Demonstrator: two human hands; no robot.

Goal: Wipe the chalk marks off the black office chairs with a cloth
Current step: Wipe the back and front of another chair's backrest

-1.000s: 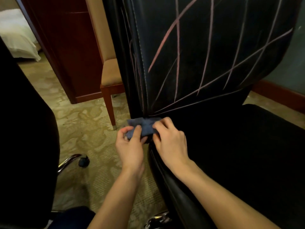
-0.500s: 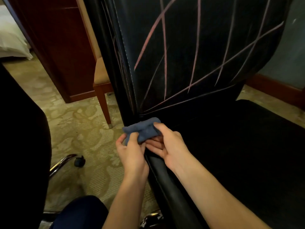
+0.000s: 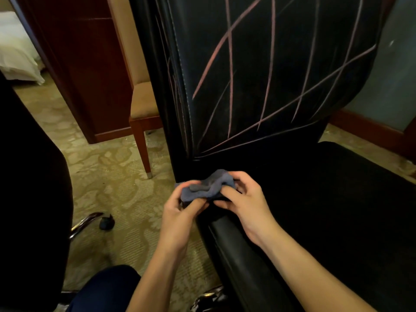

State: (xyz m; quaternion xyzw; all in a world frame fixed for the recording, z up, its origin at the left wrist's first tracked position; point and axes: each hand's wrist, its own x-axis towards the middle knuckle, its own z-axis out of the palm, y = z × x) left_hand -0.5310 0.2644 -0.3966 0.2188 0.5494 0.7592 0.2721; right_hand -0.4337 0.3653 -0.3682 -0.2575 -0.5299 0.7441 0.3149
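A black office chair (image 3: pixel 326 210) fills the right of the view. Its backrest (image 3: pixel 281 64) carries several long pink chalk marks (image 3: pixel 229 70) that cross one another. A small blue-grey cloth (image 3: pixel 208 188) is bunched up just in front of the seam between backrest and seat. My left hand (image 3: pixel 177 212) pinches its left end and my right hand (image 3: pixel 245 203) pinches its right end. Both hands hover over the seat's left edge.
A second black chair (image 3: pixel 29 199) stands at the left, its chrome base and caster (image 3: pixel 107 222) on the patterned carpet. A wooden chair with a tan seat (image 3: pixel 141 104) and a dark red cabinet (image 3: pixel 85 68) stand behind. White bedding (image 3: pixel 15 52) lies far left.
The cloth went from flat and folded to bunched between my hands. My right hand shifted its grip along the cloth, and the view moved slightly closer to the backrest.
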